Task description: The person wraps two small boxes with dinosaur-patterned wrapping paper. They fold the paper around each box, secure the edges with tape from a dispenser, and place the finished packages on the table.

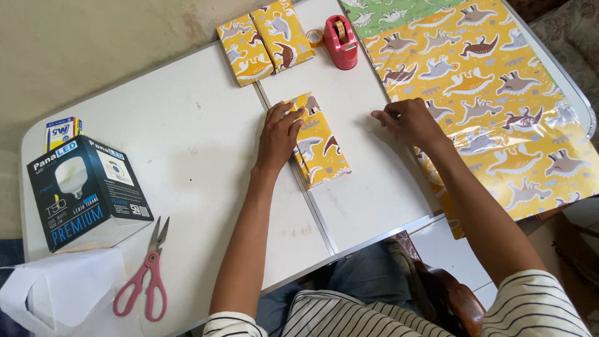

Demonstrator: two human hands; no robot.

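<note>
My left hand [279,134] rests flat on the left side of a box wrapped in yellow dinosaur-print paper [319,145], lying in the middle of the white folding table [193,143]. My right hand [409,120] sits at the left edge of a large sheet of yellow dinosaur wrapping paper [499,106], fingers pinched together near the table; whether something small is between them cannot be told. A red tape dispenser [340,41] stands beyond the box.
Two wrapped yellow packages [265,40] lie at the far edge. A black light-bulb box [84,190], a small blue-and-yellow box [62,131], pink-handled scissors [146,274] and a white plastic bag [59,290] occupy the left side. Green dinosaur paper [387,14] lies at the top.
</note>
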